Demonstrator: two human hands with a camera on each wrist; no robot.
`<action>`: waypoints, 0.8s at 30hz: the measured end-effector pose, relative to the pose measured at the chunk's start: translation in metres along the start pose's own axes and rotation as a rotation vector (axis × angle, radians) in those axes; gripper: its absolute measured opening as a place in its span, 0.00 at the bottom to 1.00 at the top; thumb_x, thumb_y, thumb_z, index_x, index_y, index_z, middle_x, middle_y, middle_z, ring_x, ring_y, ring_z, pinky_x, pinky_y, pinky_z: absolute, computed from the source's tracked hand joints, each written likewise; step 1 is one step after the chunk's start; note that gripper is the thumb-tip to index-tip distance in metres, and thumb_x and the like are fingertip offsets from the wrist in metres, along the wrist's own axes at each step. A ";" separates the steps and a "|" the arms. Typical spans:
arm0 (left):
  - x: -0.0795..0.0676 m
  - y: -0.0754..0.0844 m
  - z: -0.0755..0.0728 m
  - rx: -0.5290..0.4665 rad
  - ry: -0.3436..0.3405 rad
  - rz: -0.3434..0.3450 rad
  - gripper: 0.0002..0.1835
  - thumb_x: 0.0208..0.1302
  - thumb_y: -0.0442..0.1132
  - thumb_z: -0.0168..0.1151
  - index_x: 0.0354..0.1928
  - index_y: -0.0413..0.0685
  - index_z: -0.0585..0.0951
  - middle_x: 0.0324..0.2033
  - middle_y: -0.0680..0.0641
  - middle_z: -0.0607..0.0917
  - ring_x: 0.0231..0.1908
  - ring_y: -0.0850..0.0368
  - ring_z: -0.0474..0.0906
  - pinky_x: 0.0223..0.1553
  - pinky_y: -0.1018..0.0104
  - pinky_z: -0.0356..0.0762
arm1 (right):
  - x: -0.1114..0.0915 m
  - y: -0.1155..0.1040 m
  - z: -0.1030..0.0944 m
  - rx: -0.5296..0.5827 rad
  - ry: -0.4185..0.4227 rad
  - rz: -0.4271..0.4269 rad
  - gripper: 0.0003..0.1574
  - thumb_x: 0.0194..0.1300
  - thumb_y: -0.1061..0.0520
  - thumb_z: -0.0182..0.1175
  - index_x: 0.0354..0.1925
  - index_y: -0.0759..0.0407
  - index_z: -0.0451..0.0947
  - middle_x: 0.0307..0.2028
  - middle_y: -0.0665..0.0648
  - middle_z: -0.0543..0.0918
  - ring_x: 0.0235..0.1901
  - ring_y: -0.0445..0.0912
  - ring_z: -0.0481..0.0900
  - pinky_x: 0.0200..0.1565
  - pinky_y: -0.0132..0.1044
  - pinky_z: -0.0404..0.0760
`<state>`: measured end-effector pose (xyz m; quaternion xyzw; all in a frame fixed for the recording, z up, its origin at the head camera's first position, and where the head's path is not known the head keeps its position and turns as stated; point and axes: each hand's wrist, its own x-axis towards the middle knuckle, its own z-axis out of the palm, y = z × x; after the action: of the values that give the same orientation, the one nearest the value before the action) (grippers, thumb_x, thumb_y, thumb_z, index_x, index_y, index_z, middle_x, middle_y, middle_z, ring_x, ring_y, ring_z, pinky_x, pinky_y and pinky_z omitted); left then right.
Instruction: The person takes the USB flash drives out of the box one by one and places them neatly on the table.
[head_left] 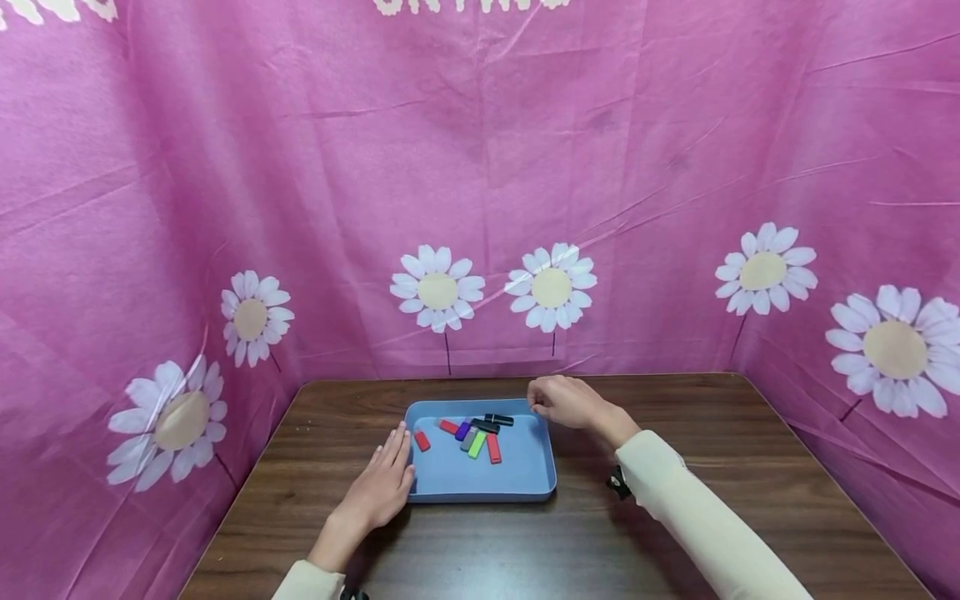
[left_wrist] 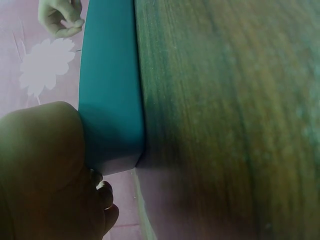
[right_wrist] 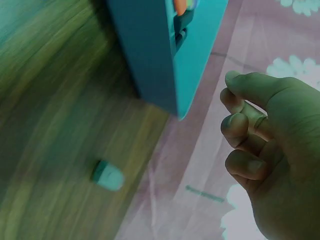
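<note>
A shallow blue tray (head_left: 480, 497) lies on the wooden table, holding several small bar-shaped sticks in red, purple, grey, green and black. My left hand (head_left: 381, 482) rests along the tray's left side, its fingers straight and fingertips at the rim. In the left wrist view this hand (left_wrist: 40, 170) is beside the tray wall (left_wrist: 111, 75). Over the tray's far right corner is my right hand (head_left: 566, 402). The right wrist view shows its fingers (right_wrist: 245, 167) loosely curled, with nothing between thumb and fingers. A small pale block with a dark end (right_wrist: 108, 176) lies on the table below that hand.
Inside the tray, one red stick (head_left: 422, 440) lies apart at the left, near my left fingertips. A black stick (head_left: 498, 420) lies at the back of the cluster. Behind the wooden table (head_left: 480, 542) hangs a pink cloth (head_left: 480, 183) with daisies, which also encloses both sides.
</note>
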<state>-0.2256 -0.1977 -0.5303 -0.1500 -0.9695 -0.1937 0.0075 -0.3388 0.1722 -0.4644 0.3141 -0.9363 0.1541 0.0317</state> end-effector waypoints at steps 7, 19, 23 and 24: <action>-0.001 -0.003 0.002 0.009 0.027 0.002 0.34 0.84 0.45 0.47 0.82 0.32 0.57 0.85 0.36 0.54 0.84 0.37 0.51 0.81 0.36 0.55 | 0.018 -0.028 -0.002 -0.042 -0.035 -0.092 0.05 0.71 0.56 0.70 0.38 0.45 0.85 0.35 0.41 0.85 0.32 0.35 0.77 0.34 0.33 0.78; -0.001 -0.002 0.000 0.008 -0.001 -0.016 0.34 0.84 0.45 0.46 0.82 0.32 0.57 0.85 0.36 0.52 0.84 0.37 0.51 0.82 0.38 0.54 | 0.044 -0.069 0.003 -0.059 -0.058 -0.245 0.04 0.71 0.57 0.70 0.37 0.47 0.86 0.35 0.42 0.86 0.30 0.35 0.75 0.31 0.29 0.75; -0.001 -0.002 0.001 0.006 0.001 -0.013 0.35 0.84 0.46 0.45 0.83 0.33 0.56 0.85 0.37 0.52 0.84 0.37 0.50 0.83 0.38 0.53 | 0.051 -0.077 0.006 -0.051 -0.078 -0.260 0.03 0.72 0.57 0.69 0.39 0.48 0.87 0.36 0.43 0.87 0.31 0.36 0.75 0.32 0.29 0.76; -0.001 -0.002 0.001 0.006 0.000 -0.016 0.35 0.85 0.46 0.45 0.83 0.33 0.56 0.85 0.37 0.52 0.84 0.38 0.50 0.83 0.38 0.53 | 0.054 -0.079 0.008 -0.051 -0.080 -0.260 0.03 0.72 0.57 0.68 0.39 0.48 0.87 0.37 0.43 0.87 0.31 0.36 0.76 0.32 0.29 0.77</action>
<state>-0.2248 -0.1995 -0.5315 -0.1422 -0.9713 -0.1908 0.0062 -0.3341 0.0793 -0.4421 0.4377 -0.8918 0.1121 0.0220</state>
